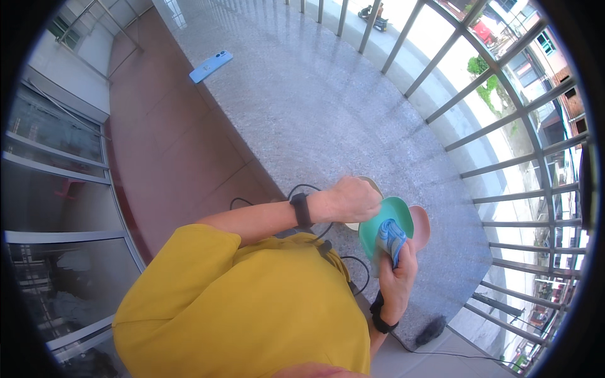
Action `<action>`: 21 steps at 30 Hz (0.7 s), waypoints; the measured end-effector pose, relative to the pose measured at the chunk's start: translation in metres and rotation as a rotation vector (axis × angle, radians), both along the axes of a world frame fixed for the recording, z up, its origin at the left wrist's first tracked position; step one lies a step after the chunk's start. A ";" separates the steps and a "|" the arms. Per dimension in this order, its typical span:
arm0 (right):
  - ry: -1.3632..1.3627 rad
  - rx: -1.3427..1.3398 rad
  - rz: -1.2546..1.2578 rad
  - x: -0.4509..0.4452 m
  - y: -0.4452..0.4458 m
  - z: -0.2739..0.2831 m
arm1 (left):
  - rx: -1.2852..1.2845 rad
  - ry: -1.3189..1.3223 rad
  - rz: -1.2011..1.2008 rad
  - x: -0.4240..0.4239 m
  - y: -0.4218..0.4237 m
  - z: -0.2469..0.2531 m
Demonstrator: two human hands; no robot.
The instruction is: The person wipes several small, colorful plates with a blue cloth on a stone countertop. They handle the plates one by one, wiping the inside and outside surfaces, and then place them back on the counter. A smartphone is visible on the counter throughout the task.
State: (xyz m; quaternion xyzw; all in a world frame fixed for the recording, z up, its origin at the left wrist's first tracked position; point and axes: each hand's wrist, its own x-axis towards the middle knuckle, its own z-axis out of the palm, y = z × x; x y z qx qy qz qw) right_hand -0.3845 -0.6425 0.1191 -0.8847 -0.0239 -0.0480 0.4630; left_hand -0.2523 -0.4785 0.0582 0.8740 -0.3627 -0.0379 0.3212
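My left hand (350,199) closes on the left rim of a green plate (396,208), with a wristband behind it. A folded blue-and-white cloth (392,235) is gripped in my right hand (401,273) and lies against the plate's inner face. To the right, a pink plate (420,227) shows partly from behind the green one. The edge of a beige plate (371,185) appears beyond my left hand, which hides much of it.
The speckled stone counter (331,113) runs along metal railings (416,75). A light blue phone (211,66) lies at its left edge. Black cable (361,264) loops by my waist. A dark fuzzy object (430,330) rests at the near right corner.
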 end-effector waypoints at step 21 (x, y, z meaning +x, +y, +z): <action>-0.082 0.599 -0.524 -0.032 -0.027 -0.013 | -0.351 0.273 -0.182 -0.002 -0.007 0.006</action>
